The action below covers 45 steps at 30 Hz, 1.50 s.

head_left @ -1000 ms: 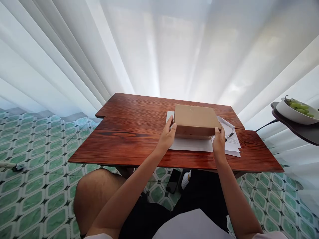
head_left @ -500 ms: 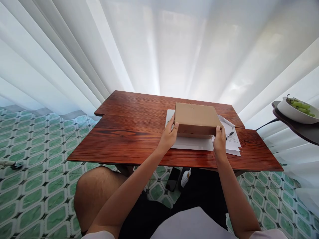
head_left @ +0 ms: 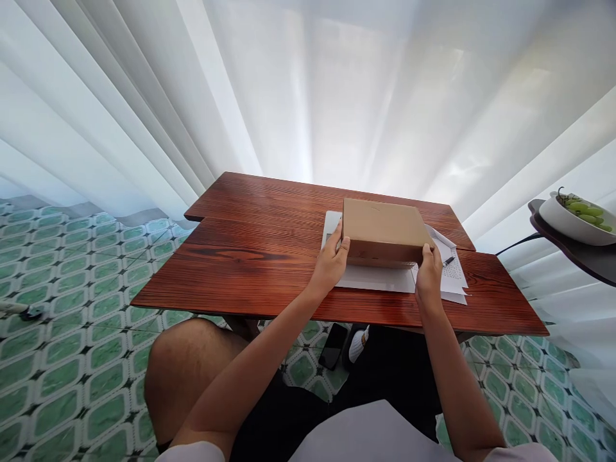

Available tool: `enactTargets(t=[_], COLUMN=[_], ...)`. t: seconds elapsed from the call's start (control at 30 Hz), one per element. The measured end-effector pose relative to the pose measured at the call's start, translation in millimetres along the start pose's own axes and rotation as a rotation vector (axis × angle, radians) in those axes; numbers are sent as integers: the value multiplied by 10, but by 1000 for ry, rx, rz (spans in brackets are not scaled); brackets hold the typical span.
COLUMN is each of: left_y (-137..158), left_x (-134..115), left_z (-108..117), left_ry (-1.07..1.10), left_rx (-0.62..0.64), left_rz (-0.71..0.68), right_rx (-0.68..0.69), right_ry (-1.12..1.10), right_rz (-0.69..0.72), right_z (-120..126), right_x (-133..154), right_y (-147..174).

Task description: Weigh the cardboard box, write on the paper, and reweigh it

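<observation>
- A flat brown cardboard box (head_left: 382,230) sits right of the frame's centre, on a red-brown wooden table (head_left: 250,269).
- The left hand (head_left: 331,262) clasps the box's near-left corner, thumb up on the side wall and fingers curled around the front edge.
- The right hand (head_left: 428,274) grips the near-right corner the same way, thumb on the top edge and fingers partly closed around the box.
- The box's front edge looks a little raised off the white paper sheets (head_left: 380,279) under it; whether the far edge touches them I cannot tell.
- A pen (head_left: 448,261) lies on the printed sheets just right of the box, close to the right hand.
- Risk: both grips sit only on the near corners, so if the box is heavy at the back it could tip away and slip from the fingers.
- Risk: loose sheets may drag along with the box, and that could roll the pen off the table's right side.
- A white bowl of green grapes (head_left: 580,218) stands on a dark side table (head_left: 577,253) at the right edge of the frame, well apart.
- A dark phone (head_left: 335,346) lies on the green tiled floor below the table.
</observation>
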<state>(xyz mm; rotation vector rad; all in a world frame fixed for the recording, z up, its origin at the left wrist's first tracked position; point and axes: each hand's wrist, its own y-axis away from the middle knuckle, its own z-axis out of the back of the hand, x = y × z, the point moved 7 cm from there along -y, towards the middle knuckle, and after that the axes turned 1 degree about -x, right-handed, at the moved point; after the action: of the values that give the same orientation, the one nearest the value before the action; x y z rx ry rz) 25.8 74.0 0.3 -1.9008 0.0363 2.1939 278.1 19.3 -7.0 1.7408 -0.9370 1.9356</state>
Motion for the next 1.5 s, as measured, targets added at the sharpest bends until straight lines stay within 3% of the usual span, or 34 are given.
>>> enactTargets(t=[0.33, 0.57, 0.9, 1.1, 1.5], left_y=[-8, 6, 47, 48, 125], left_x=[-55, -166, -410, -428, -427], left_z=[38, 189, 645, 958, 1509], left_ry=[-14, -14, -100, -114, -84], left_rx=[-22, -65, -191, -301, -496], left_rz=[-63, -57, -91, -151, -141], right_rx=[-5, 28, 141, 192, 360], right_ry=[-64, -94, -146, -130, -178], right_rz=[24, 39, 89, 108, 87], right_z=[-24, -162, -576, -860, -1446], right_x=[43, 159, 385, 459, 514], right_y=[-16, -11, 75, 143, 352])
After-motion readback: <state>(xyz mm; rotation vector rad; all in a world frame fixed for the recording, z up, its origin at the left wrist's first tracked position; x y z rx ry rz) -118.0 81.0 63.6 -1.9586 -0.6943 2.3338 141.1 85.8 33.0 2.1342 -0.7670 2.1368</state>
